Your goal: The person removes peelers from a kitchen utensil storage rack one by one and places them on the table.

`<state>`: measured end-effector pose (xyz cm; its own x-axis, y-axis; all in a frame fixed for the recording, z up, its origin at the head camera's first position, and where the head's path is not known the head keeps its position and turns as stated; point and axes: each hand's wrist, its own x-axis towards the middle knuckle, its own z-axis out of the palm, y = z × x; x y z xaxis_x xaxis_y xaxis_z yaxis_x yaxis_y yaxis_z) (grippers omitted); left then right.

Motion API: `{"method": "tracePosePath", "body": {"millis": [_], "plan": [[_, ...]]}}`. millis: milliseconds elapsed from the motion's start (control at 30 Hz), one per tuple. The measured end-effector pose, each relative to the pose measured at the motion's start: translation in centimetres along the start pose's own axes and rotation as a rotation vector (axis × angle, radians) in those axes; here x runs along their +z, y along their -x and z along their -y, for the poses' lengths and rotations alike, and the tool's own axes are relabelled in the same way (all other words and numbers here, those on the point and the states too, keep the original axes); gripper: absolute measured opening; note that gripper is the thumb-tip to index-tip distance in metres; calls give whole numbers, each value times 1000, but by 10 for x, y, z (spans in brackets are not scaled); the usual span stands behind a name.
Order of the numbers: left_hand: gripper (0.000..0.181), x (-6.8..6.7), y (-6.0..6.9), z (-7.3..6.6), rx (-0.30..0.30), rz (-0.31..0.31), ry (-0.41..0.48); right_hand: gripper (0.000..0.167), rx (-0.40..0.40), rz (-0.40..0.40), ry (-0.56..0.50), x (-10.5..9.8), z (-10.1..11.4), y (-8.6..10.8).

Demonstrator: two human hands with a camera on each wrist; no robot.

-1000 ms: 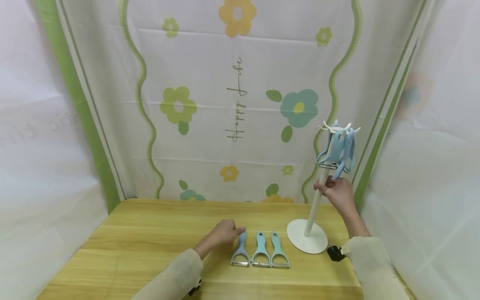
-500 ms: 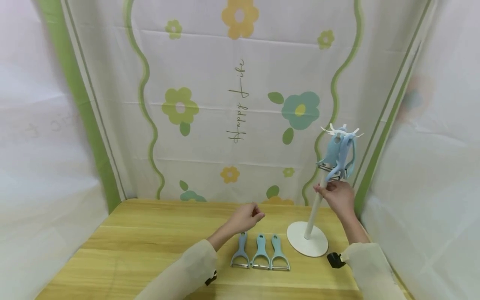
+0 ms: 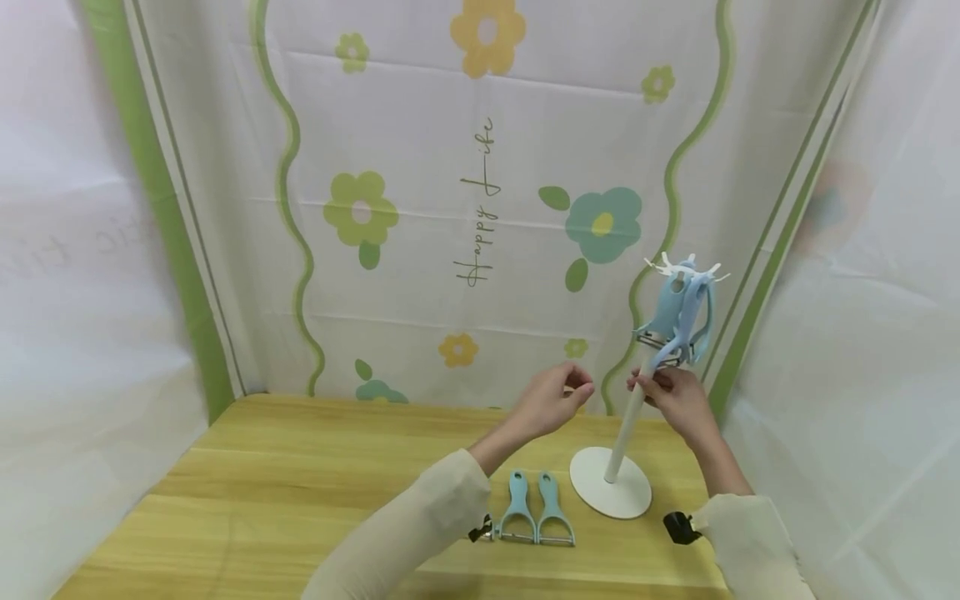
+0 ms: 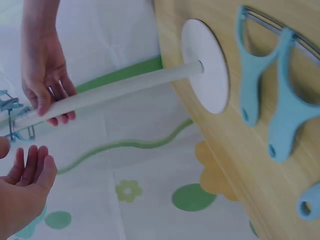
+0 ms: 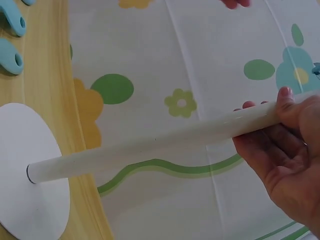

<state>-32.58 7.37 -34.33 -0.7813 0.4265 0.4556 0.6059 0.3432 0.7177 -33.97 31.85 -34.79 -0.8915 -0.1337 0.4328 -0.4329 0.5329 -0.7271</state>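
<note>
A white rack with a round base (image 3: 611, 483) and an upright pole (image 3: 625, 440) stands on the table's right side. Several light-blue and lilac-blue peelers (image 3: 684, 312) hang from its hooks (image 3: 686, 267). High on the pole, just under these peelers, my right hand (image 3: 678, 402) grips it between thumb and fingers. My left hand (image 3: 551, 400) is in the air left of the pole, fingers loosely bent, holding nothing. Below it, two light-blue peelers (image 3: 518, 507) (image 3: 553, 510) lie side by side; my left sleeve mostly hides a third, whose handle end (image 4: 310, 202) shows in the left wrist view.
The wooden table (image 3: 300, 483) reaches back to a hanging cloth (image 3: 420, 250) printed with flowers. Pale cloth walls (image 3: 862, 375) close in both sides, the right one near my right arm. A dark wrist camera (image 3: 681, 527) sits by my right sleeve.
My left hand has left the leftmost lying peeler and moved up and right toward the pole. My right hand stays on the pole, and the hanging peelers have turned slightly.
</note>
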Motion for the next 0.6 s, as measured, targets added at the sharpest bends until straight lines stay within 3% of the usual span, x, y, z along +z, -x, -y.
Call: {"method": "tracePosePath", "body": {"millis": [300,600], "plan": [[25,2,-27,-28,89,-104,116,28,25,-3,90,0,7,-4],[33,2,-60,-63,118,-142,118,17,38,-2,167,1,12,-7]]}}
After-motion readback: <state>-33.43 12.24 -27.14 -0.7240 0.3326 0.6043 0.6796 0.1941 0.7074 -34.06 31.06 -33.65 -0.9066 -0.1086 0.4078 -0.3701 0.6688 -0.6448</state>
